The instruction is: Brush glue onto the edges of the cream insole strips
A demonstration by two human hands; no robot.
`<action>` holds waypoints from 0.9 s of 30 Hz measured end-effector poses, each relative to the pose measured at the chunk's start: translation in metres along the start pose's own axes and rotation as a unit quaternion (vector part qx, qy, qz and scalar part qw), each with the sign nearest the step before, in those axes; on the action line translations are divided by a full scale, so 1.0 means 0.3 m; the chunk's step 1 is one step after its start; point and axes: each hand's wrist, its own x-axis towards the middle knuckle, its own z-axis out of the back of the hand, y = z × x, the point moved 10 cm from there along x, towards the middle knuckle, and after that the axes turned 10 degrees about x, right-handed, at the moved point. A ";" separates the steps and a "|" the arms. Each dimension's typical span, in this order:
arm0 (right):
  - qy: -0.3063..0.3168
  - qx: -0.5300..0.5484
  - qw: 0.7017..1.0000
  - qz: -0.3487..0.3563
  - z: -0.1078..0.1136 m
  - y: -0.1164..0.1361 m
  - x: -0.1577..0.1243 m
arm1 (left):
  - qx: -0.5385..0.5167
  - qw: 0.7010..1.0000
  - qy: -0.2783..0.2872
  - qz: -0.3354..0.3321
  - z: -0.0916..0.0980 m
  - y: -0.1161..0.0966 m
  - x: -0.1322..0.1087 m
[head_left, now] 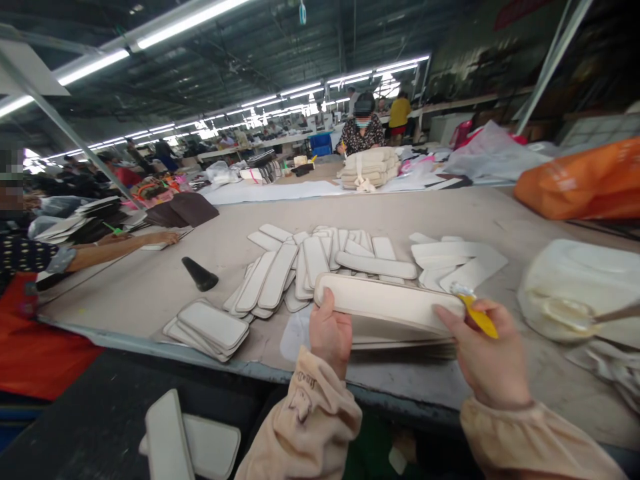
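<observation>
A long pale panel (390,297) with rounded corners and a thin brown edge is held up at both ends over the near side of the table. My left hand (330,330) pinches its left end, thumb on top. At the right end, my right hand (490,353) grips the panel and also a yellow-handled brush (480,317), whose whitish tip points away from me. Below the raised panel lies a stack of similar panels (405,345), partly hidden. Just beyond my hands, many more panels (315,260) lie in an overlapping heap.
A cut-open white plastic jug (575,287) with a stick in it stands at right. A black cone-shaped object (199,273) and more panels (210,327) lie left. An orange bag (580,177) sits far right. A co-worker's arm (125,247) reaches in from the left.
</observation>
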 end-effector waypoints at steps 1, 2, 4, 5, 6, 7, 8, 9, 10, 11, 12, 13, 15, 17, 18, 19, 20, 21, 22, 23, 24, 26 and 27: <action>0.005 -0.015 1.000 0.007 -0.002 0.009 -0.004 | 0.007 1.000 -0.004 0.006 0.002 -0.001 -0.002; 0.013 -0.028 0.999 0.010 -0.006 0.017 -0.008 | 0.013 1.000 -0.007 0.010 0.004 -0.003 -0.005; 0.029 -0.047 0.998 0.007 -0.019 0.024 -0.016 | 0.026 1.000 -0.008 0.008 0.002 -0.014 -0.007; 0.038 -0.053 0.998 0.006 -0.027 0.026 -0.019 | 0.030 1.000 -0.008 0.002 0.000 -0.022 -0.006; 0.043 -0.058 0.997 0.006 -0.033 0.028 -0.020 | 0.036 0.999 -0.009 -0.004 -0.001 -0.030 -0.005; 0.046 -0.062 0.997 0.005 -0.038 0.029 -0.020 | 0.042 0.999 -0.014 -0.010 0.000 -0.037 -0.004; 0.048 -0.065 0.997 0.003 -0.042 0.030 -0.019 | 0.049 0.999 -0.017 -0.013 -0.001 -0.041 -0.003; 0.049 -0.066 0.997 0.001 -0.045 0.032 -0.018 | 0.053 0.998 -0.018 -0.012 -0.002 -0.043 -0.003; 0.050 -0.067 0.996 -0.003 -0.048 0.033 -0.017 | 0.056 0.998 -0.018 -0.008 -0.004 -0.043 -0.003; 0.052 -0.068 0.996 -0.008 -0.050 0.034 -0.016 | 0.055 0.998 -0.016 -0.003 -0.007 -0.042 -0.004; 0.055 -0.069 0.996 -0.014 -0.052 0.035 -0.016 | 0.052 0.999 -0.013 0.000 -0.011 -0.042 -0.005; 0.060 -0.071 0.995 -0.020 -0.054 0.036 -0.015 | 0.048 0.999 -0.008 0.002 -0.016 -0.043 -0.005; 0.070 -0.079 0.994 -0.032 -0.058 0.036 -0.015 | 0.043 0.999 -0.004 0.001 -0.020 -0.049 -0.003; 0.080 -0.086 0.992 -0.037 -0.059 0.037 -0.014 | 0.042 0.999 -0.006 0.001 -0.020 -0.054 -0.002; 0.084 -0.087 0.992 -0.038 -0.060 0.038 -0.014 | 0.041 0.999 -0.010 0.002 -0.018 -0.054 -0.003; 0.087 -0.085 0.992 -0.040 -0.060 0.037 -0.015 | 0.039 0.999 -0.013 0.003 -0.016 -0.052 -0.005; 0.090 -0.079 0.992 -0.045 -0.060 0.034 -0.015 | 0.037 0.999 -0.011 0.003 -0.017 -0.047 -0.010; 0.091 -0.067 0.992 -0.053 -0.059 0.028 -0.016 | 0.038 0.999 0.001 0.007 -0.025 -0.038 -0.016; 0.092 -0.055 0.992 -0.062 -0.059 0.022 -0.017 | 0.043 0.999 0.021 0.015 -0.038 -0.022 -0.024; 0.093 -0.043 0.992 -0.070 -0.061 0.016 -0.019 | 0.052 0.997 0.045 0.027 -0.054 -0.001 -0.033; 0.096 -0.036 0.992 -0.076 -0.063 0.012 -0.020 | 0.064 0.995 0.068 0.041 -0.068 0.022 -0.042; 0.099 -0.038 0.992 -0.071 -0.068 0.013 -0.023 | 0.082 0.991 0.084 0.062 -0.079 0.062 -0.055; 0.101 -0.046 0.992 -0.065 -0.072 0.017 -0.024 | 0.084 0.992 0.075 0.064 -0.073 0.072 -0.056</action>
